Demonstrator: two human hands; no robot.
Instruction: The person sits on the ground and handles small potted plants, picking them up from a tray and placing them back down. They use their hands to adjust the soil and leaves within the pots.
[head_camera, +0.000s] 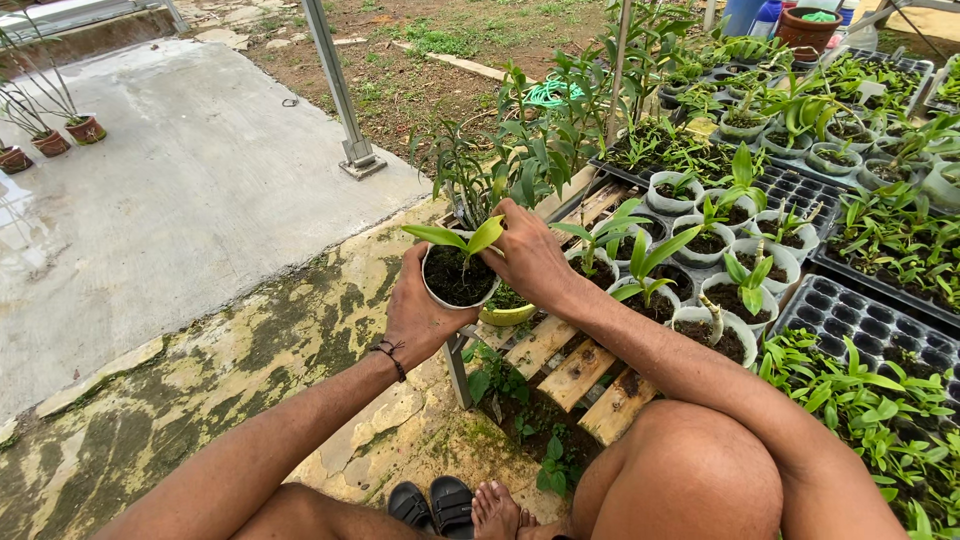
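With my left hand (420, 315) cupping the small white seedling pot (458, 275) above the slatted bench (560, 365) and my right hand (530, 255) gripping its rim, I might snap its leaves.

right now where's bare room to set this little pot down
Free: wooden slats between the small pot in both hands and the near potted seedlings; mossy concrete left of the left hand. Crowded: the bench beyond the right hand, pots rim to rim.
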